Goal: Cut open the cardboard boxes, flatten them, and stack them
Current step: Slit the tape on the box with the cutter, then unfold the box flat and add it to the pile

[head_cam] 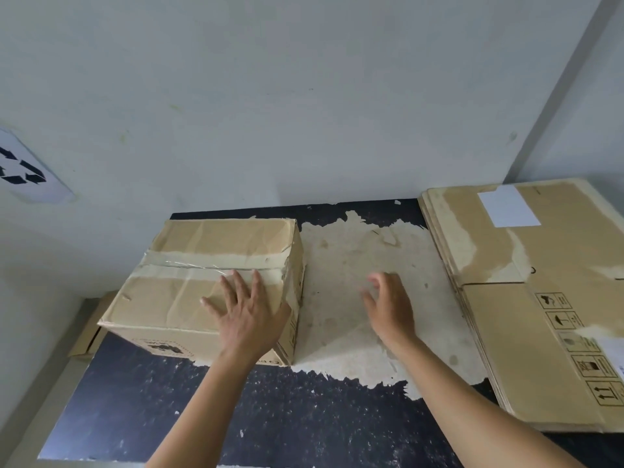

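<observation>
Head view looks down on a dark, badly worn table [152, 400] set against a pale wall [304, 96]. On the table's far left part sits a closed cardboard box [189, 298], creased and dented, its top seam sealed with clear tape [202, 263] running left to right. The left hand [248, 315] lies palm down on the near right part of the box top, fingers [236, 285] straight and spread. Their tips reach the tape line and the thumb points left across the lid; it grips nothing. The right hand [391, 309] is to the right of the box and apart from it, over a pale patch [354, 258] where the table's dark surface has peeled away. Its fingers [373, 282] are loosely curved and hold nothing; whether they touch the table I cannot tell. Along the right edge of the table lies a stack of flattened boxes [526, 332], the top sheet carrying a white label [508, 206] at its far end and printed handling symbols near its right side. A recycling sign [27, 170] is stuck to the wall at far left. A folded cardboard piece [89, 332] juts out beside the table's left edge, below the box.
</observation>
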